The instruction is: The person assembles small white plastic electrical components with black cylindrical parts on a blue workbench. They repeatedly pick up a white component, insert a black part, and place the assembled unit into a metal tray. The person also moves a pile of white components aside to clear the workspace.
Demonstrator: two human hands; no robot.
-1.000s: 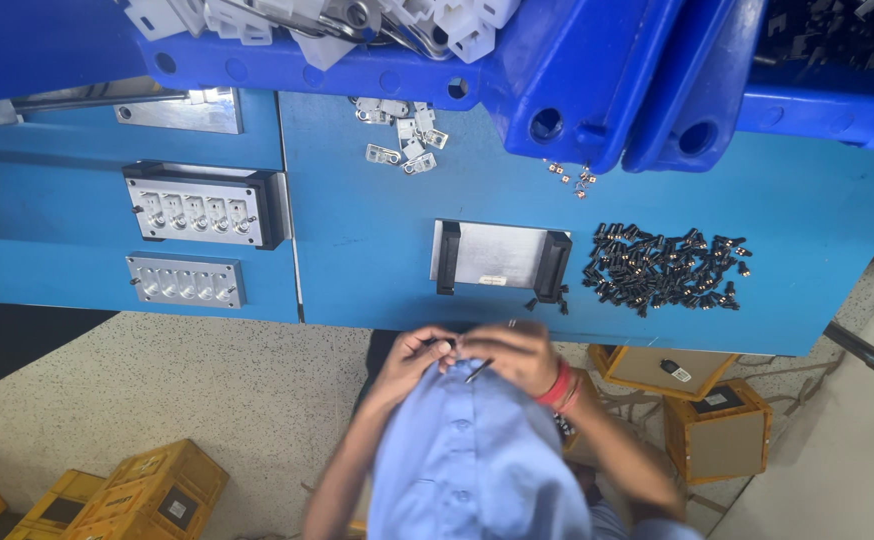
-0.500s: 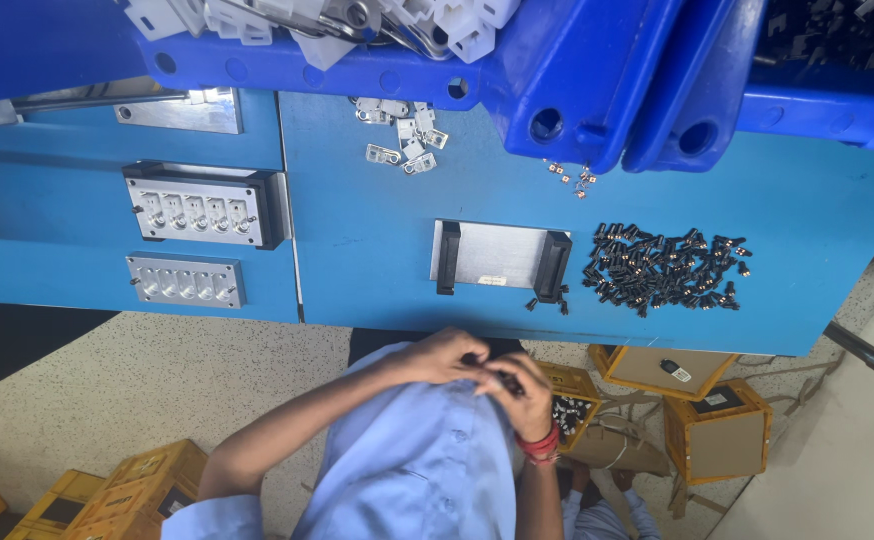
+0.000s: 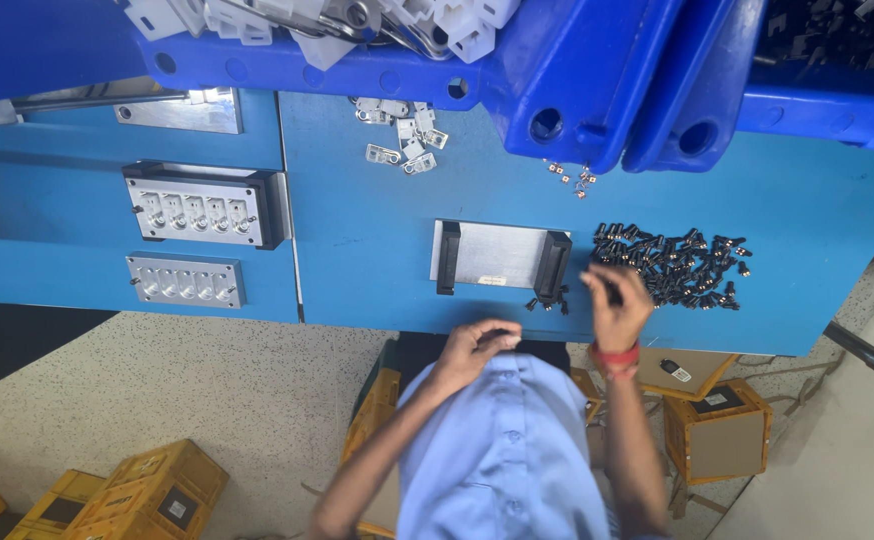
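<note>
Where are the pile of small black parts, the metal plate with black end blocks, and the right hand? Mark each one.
pile of small black parts [image 3: 679,266]: head view, middle of the heap.
metal plate with black end blocks [image 3: 497,255]: head view, bare metal centre.
right hand [image 3: 615,303]: head view, back of the hand.

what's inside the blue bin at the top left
White plastic parts and some metal pieces fill the blue bin. Its wall and the picture's edge hide the rest.

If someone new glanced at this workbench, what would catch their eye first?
Probably the heap of small black metal parts on the blue worktop, with the right hand reaching into its near edge. Next, the big blue plastic bins along the far side, and the left hand curled close to the light blue shirt.
</note>
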